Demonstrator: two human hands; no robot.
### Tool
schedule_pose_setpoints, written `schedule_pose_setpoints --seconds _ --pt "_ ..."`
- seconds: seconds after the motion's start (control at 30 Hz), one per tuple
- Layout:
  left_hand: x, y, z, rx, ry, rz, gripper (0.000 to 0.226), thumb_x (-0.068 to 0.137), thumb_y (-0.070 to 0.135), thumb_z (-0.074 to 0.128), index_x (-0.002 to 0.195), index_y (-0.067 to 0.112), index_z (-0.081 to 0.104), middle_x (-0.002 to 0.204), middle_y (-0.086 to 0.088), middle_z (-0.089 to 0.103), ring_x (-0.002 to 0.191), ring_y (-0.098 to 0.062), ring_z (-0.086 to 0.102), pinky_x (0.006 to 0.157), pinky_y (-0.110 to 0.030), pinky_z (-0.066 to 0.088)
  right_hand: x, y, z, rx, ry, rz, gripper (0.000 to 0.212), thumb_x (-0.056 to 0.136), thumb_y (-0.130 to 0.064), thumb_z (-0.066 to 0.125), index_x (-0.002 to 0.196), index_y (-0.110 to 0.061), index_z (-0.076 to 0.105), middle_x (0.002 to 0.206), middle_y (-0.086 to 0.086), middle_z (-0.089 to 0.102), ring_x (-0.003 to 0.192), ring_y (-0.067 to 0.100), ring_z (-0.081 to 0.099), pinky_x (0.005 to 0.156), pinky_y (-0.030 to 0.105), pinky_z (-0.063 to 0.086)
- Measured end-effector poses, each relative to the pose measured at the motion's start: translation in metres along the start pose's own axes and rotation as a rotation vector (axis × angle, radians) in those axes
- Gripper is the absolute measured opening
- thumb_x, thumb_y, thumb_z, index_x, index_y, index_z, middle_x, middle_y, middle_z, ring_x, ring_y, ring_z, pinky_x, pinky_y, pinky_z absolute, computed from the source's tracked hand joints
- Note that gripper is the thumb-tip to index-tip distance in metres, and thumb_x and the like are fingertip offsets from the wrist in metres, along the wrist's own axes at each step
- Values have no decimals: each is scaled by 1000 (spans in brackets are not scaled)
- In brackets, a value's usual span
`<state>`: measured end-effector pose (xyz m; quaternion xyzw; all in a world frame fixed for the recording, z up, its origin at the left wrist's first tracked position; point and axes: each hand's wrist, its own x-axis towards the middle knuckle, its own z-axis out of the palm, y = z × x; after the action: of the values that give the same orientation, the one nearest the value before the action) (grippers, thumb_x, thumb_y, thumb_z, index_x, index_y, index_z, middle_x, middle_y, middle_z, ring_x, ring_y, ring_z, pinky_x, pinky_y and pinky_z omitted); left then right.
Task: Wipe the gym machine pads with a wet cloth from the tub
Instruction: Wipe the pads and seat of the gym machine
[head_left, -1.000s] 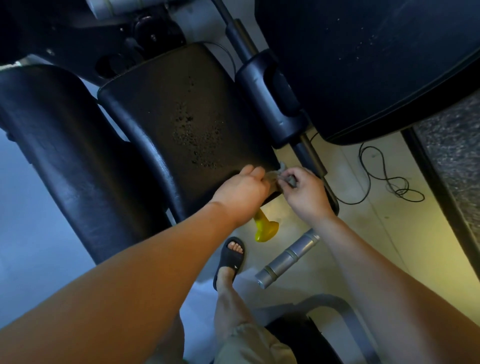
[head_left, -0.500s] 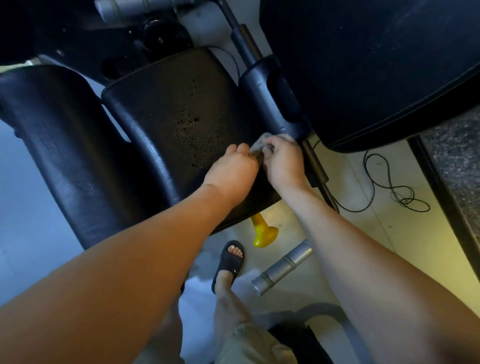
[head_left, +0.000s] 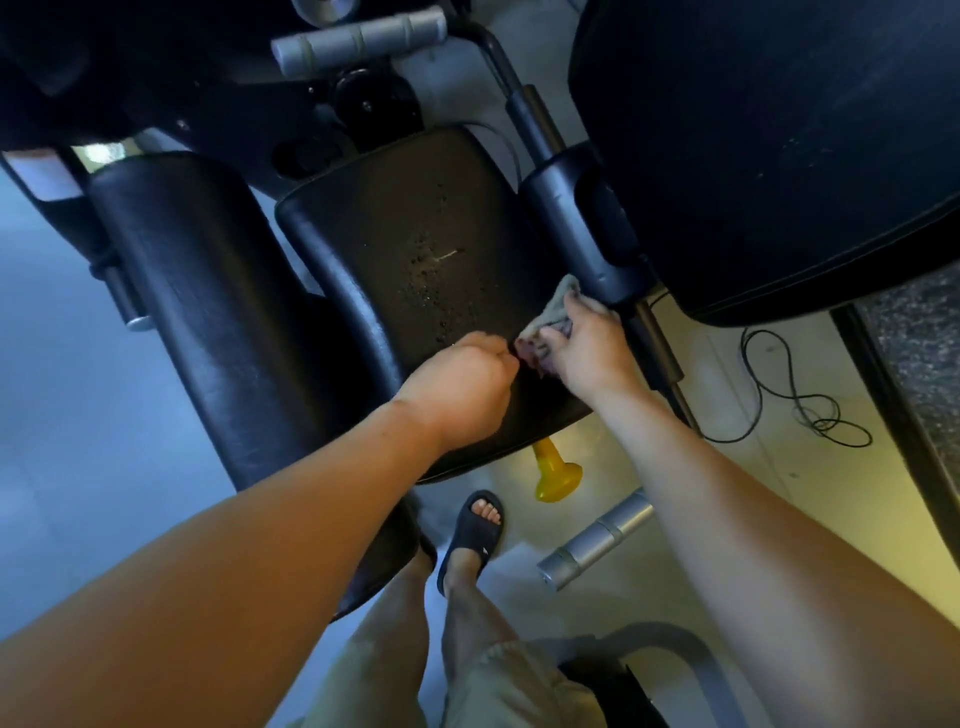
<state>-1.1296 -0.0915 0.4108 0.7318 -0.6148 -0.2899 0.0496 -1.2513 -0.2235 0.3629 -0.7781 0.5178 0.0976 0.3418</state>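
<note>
No text, label, brand or number could be read anywhere in the head view. The slide sandal (head_left: 474, 535), at about 6 o'clock, bore a small pale mark on its strap, too tiny to make out. The black pads and grey handles showed no lettering.

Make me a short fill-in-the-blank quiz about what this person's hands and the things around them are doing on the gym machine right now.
1. The cloth is gripped mainly by the ____ hand.
2. The left hand is closed over the black seat ____.
3. The knob under the seat's edge is coloured ____.
4. On the floor at right lies a coiled black ____.

Missing words: right; pad; yellow; cable
</note>
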Motion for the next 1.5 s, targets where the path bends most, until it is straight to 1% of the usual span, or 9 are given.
schedule_pose_setpoints --seconds 0.13,0.23,0.33,0.53,0.67,0.9,1.13,1.27,1.5 --pt "-26 -34 -7 -42 45 -25 22 97 22 48 107 12 65 110 -5 58 109 -20 52 90 -29 44 15 -25 1 -63 55 -46 25 96 -5 51 117 -6 65 110 9 65 111 29 58 91 28 44" --pt "-40 -53 -10 -70 78 -51 22 97 25 48 105 15 66 107 -1 58 106 -18 52 88 -28 44 29 -34 -2 -54 137 -77 16 85 3 50 80 -8 60 76 2 60 85 29 64 75 30 49" --pt "-53 -64 -19 -86 128 -104 21 96 25 49 101 15 67 103 -2 59 102 -19 54 89 -32 48 18 -34 -5 24 133 -45 28 97 0 52 120 -1 67 118 7 64 118 25 59 91 12 37" --pt "-63 -77 -33 -61 225 -296 29 91 25 49 117 15 59 117 -5 55 108 -24 48 93 -41 48 -6 -26 1 9 159 121 46 99 -9 57 144 -15 54 142 16 46 127 32 53 103 34 43" --pt "-65 -74 -28 -111 265 -450 46 87 23 55 130 8 48 132 -12 44 118 -32 41 99 -42 44 10 -41 -7 31 187 118 42 99 -7 54 140 -11 58 140 17 50 126 33 55 103 34 44" --pt "-56 -61 -17 -233 241 -566 65 89 18 54 148 0 32 148 -17 31 134 -34 33 112 -40 34 51 -61 -15 91 218 -117 49 99 2 45 146 -9 51 134 11 45 109 19 57 95 4 31" --pt "-46 -56 -17 -158 182 -606 67 87 11 59 148 -2 33 143 -15 32 125 -32 36 108 -36 37 88 -56 -20 -87 22 -219 47 96 -1 54 142 -12 55 135 8 41 117 31 54 103 37 51" --pt "-46 -57 -19 -145 183 -600 65 85 8 61 144 -2 37 140 -16 35 125 -33 36 107 -36 38 99 -65 -18 -133 40 -381 48 94 0 52 142 -7 55 138 14 46 126 28 49 110 23 32" --pt "-47 -55 -26 -223 223 -645 62 88 8 57 148 2 39 144 -11 37 133 -29 35 111 -35 36 56 -36 -22 -282 -7 -591 22 87 -2 57 108 -5 63 118 17 56 109 36 53 94 38 43"
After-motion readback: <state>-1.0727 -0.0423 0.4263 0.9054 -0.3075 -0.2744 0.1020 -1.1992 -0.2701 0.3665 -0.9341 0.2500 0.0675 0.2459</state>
